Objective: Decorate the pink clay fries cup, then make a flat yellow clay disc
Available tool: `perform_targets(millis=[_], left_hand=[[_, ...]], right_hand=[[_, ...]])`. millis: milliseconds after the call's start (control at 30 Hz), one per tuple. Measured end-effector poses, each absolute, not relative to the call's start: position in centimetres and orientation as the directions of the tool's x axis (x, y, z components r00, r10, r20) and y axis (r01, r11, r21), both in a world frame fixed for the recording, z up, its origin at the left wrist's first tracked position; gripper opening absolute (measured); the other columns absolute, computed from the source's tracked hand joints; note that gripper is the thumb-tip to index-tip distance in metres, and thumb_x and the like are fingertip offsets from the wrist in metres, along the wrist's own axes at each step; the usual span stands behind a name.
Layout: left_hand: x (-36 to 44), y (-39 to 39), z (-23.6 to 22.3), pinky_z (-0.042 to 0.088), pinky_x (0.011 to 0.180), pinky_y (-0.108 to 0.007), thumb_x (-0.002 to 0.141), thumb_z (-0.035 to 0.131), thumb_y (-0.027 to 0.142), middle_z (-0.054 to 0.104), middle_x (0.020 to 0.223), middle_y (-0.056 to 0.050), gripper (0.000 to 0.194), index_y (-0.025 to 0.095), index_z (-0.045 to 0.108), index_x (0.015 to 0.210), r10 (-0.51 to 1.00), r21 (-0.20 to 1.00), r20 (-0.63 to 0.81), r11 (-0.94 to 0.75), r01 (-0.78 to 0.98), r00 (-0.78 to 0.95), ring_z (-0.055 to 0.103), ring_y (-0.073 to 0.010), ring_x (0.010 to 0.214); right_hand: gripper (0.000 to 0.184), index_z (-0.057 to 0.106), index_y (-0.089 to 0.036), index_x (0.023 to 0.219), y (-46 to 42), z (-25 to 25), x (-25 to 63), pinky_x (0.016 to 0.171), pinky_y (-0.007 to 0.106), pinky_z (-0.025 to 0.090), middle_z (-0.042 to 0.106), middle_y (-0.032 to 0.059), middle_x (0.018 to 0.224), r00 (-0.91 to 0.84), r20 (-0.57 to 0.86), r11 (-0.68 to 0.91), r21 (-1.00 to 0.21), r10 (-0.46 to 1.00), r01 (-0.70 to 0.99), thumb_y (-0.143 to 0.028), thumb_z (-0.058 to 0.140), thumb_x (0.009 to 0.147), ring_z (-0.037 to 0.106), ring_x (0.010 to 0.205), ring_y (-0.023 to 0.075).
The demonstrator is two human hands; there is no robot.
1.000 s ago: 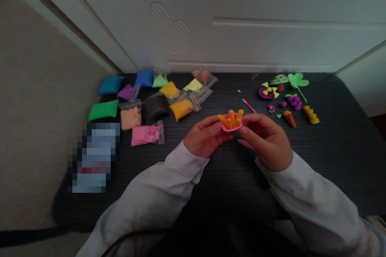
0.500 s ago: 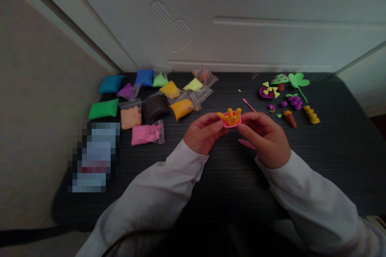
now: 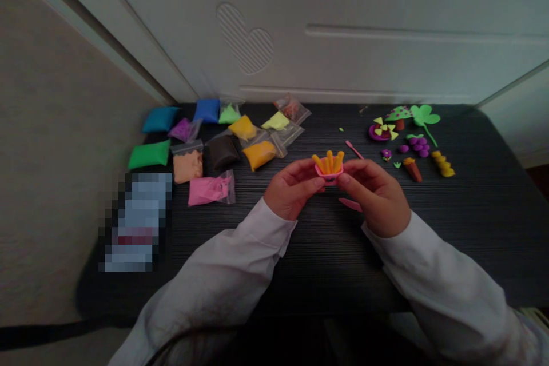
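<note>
Between my two hands is a small pink clay fries box (image 3: 329,176) with several orange-yellow clay fries (image 3: 329,163) standing up in it. The thumb and fingers of my left hand (image 3: 293,187) grip its left side. My right hand (image 3: 377,194) pinches the right side in the same way. Close to my right hand lies a pink modelling tool (image 3: 350,204), its far end hidden under the hand. Another thin pink tool (image 3: 354,149) lies just beyond the fingers.
Bags of coloured clay cover the left, among them a pink bag (image 3: 211,189) and a green one (image 3: 150,154). A blurred-out phone (image 3: 139,220) lies at front left. Finished pieces, including purple grapes (image 3: 418,146) and a bowl (image 3: 377,132), sit at right. A white panel (image 3: 369,63) rises behind.
The fries box has tilted so that more of its front shows, and the fries point more upright. Both hands keep their hold and have barely shifted.
</note>
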State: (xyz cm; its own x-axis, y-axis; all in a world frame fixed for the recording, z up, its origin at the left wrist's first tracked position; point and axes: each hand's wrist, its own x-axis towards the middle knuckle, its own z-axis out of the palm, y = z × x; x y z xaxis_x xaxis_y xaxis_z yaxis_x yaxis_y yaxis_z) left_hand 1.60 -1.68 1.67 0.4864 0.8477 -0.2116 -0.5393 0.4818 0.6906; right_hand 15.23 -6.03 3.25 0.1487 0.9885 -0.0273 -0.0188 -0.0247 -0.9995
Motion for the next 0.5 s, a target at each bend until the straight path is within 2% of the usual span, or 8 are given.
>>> perform_targets(millis=[200, 500], left_hand=[[1.58, -1.63, 1.70, 0.044, 0.062, -0.022, 0.058, 0.067, 0.012, 0.065, 0.082, 0.000, 0.026, 0.016, 0.060, 0.082, 0.848, 0.698, -0.243, 0.490, -0.522, 0.472, 0.060, -0.0101, 0.070], [1.67, -1.51, 1.69, 0.046, 0.062, -0.021, 0.057, 0.067, 0.011, 0.065, 0.079, 0.000, 0.026, 0.016, 0.059, 0.082, 0.846, 0.674, -0.250, 0.502, -0.542, 0.472, 0.061, -0.0097, 0.068]], right_hand=[[0.020, 0.055, -0.021, 0.085, -6.02, 3.06, 15.14, 0.070, 0.026, 0.049, 0.062, -0.0011, 0.080, 0.136, -0.057, -0.049, -0.997, 0.989, -0.062, -0.029, 0.061, 0.068, 0.059, 0.073, 0.0101], [0.023, 0.052, -0.021, 0.087, -6.08, 3.26, 14.95, 0.064, 0.026, 0.048, 0.060, 0.0005, 0.081, 0.137, -0.069, -0.070, -0.997, 0.988, 0.007, -0.030, 0.061, 0.068, 0.057, 0.072, 0.0110]])
